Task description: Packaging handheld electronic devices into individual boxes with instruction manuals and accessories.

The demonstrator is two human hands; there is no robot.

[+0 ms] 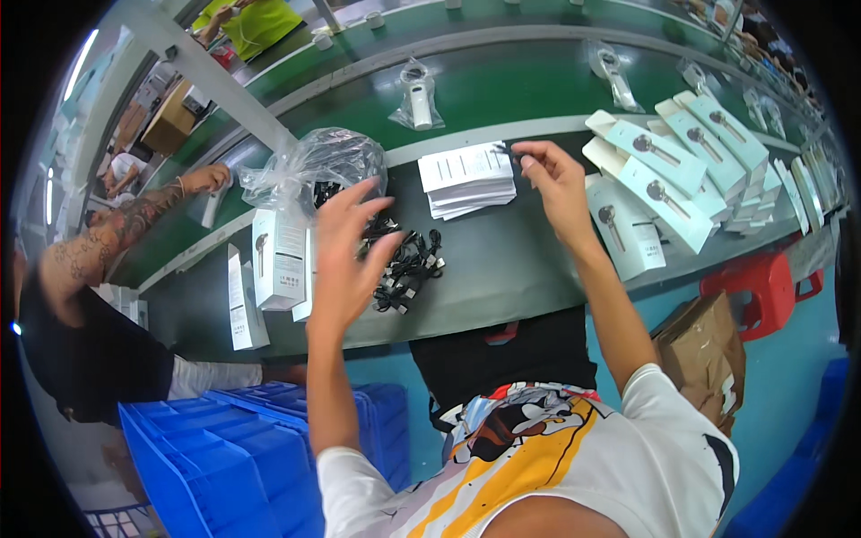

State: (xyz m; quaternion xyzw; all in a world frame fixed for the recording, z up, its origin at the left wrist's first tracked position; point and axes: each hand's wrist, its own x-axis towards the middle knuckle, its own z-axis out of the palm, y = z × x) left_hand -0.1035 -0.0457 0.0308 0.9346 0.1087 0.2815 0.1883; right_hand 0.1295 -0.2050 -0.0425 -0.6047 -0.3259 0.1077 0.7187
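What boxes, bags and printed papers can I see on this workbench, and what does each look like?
Open pale teal boxes: stacked at right, flat rectangles, each picturing a small handheld device.
White upright boxes: left of the left hand, tall and narrow.
Stack of white leaflets: centre, by the right hand, fine black print.
Clear plastic bag: crumpled, above black cables.
Bagged white devices: on the green belt.

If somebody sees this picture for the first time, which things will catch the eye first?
First, the two bare hands raised over the dark worktable: the left hand spread above a tangle of black cables, the right hand at a stack of white paper leaflets. Next, the pale turquoise cardboard boxes on the right and a crumpled clear plastic bag on the left.
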